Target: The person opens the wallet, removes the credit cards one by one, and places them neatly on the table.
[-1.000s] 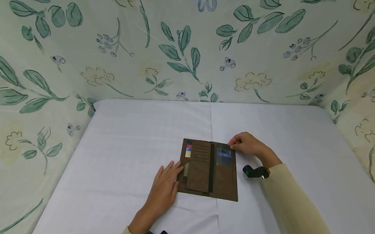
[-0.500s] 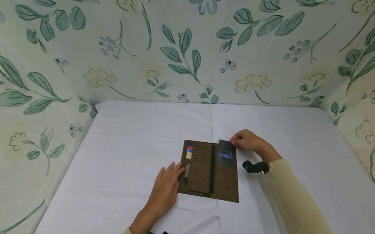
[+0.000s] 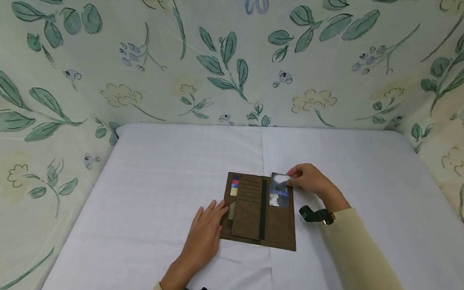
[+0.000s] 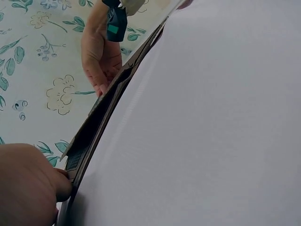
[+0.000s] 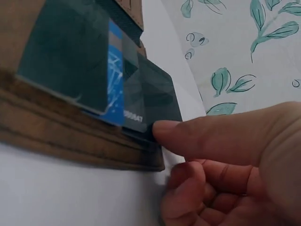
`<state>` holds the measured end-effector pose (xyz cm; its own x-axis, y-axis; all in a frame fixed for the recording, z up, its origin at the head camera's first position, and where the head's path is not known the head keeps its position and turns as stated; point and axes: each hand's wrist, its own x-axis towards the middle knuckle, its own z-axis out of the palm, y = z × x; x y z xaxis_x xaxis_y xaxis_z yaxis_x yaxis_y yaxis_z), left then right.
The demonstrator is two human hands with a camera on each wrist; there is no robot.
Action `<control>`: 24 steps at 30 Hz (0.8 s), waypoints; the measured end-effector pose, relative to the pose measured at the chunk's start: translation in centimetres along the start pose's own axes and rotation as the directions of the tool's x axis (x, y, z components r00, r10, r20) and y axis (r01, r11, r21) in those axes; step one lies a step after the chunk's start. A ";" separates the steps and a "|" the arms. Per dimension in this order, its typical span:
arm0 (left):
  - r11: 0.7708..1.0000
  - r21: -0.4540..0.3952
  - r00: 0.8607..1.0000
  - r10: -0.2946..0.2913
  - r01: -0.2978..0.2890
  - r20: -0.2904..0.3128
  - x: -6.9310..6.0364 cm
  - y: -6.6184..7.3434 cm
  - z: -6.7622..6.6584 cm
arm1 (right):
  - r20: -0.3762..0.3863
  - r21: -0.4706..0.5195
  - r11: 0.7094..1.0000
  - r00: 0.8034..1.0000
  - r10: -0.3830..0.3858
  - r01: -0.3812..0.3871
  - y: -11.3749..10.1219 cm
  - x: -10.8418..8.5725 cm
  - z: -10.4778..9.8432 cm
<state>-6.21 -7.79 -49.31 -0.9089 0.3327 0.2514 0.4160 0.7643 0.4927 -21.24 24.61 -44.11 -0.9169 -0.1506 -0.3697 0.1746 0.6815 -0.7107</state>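
An open brown bifold wallet (image 3: 279,225) lies on the white-covered table. My left hand (image 3: 202,236) rests at its left edge with extended fingers on the cover. At the top of the right panel, a dark card (image 5: 157,89) sticks out past other cards, its lower part hidden in the slots. My right hand (image 3: 309,180) pinches this card's corner, thumb (image 5: 171,134) on top and index finger curled below. Seen from the left wrist, the wallet's edge (image 4: 110,101) is side-on, its leaves slightly apart.
Colourful cards (image 3: 235,186) and a folded paper-like piece (image 3: 231,210) sit in the left panel's pockets. A black elastic band (image 3: 262,209) runs along the wallet's middle. White cloth (image 3: 154,180) covers the table; a floral curtain (image 3: 149,69) hangs behind.
The dark card has slid upward out of its slot, from nearly inside to projecting above the wallet's top edge. It now catches a bright glare. My left hand stays in place.
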 end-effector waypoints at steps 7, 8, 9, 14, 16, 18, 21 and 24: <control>0.997 0.075 1.000 0.001 0.000 -0.006 -0.2 0.4 0.1 | 0.001 -0.008 1.000 1.000 0.030 -0.030 -0.7 0.0 -0.3; 0.996 0.091 1.000 -0.001 0.001 0.000 -0.4 0.5 0.1 | -0.007 0.000 1.000 1.000 0.027 -0.027 -0.5 0.1 -0.2; 0.994 0.105 1.000 -0.002 0.002 0.005 -0.6 0.6 0.1 | -0.017 0.007 1.000 1.000 0.023 -0.023 -0.4 0.1 -0.1; 0.988 0.154 0.999 -0.004 -0.003 0.044 -1.6 1.0 0.0 | -0.080 0.057 0.998 0.997 -0.001 0.006 0.2 0.1 0.6; 0.990 0.140 0.999 0.005 -0.012 0.045 -1.8 0.9 0.0 | -0.111 0.086 0.996 0.994 -0.011 0.021 0.3 -0.1 0.8; 0.995 0.101 0.999 0.014 -0.017 0.033 -1.8 0.8 -0.2 | -0.141 0.109 0.993 0.990 -0.022 0.038 0.5 -0.2 1.0; 0.999 0.034 0.999 0.034 -0.034 0.005 -1.8 0.5 -0.4 | -0.178 0.133 0.988 0.982 -0.057 0.082 0.8 -0.4 1.4; 0.999 -0.026 0.999 0.042 -0.043 -0.024 -1.6 0.2 -0.7 | -0.203 0.170 0.977 0.975 -0.094 0.130 0.9 -0.3 1.9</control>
<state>-4.67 -8.54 -49.03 -0.8895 0.3515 0.2919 0.4554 0.7347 0.5028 -20.11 23.91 -45.74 -0.9828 -0.0658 -0.1723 0.1128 0.5246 -0.8438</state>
